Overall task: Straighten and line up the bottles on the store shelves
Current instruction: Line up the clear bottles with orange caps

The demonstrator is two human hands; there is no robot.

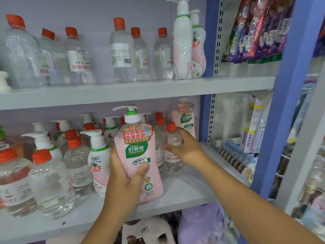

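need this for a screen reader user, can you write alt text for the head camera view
A person's left hand grips a tall pink pump bottle with a green label at a store shelf, while the right hand holds a small clear red-capped bottle on the grey middle shelf. More clear red-capped bottles stand on the grey upper shelf.

Lower-shelf jugs (146, 231) half hidden; far-right goods (311, 182) blurred.

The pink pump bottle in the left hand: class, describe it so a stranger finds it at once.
Find the middle shelf. At its front, the left hand grips a pink pump bottle. Unlike the red-capped clear bottles beside it, it has a white pump and green label.
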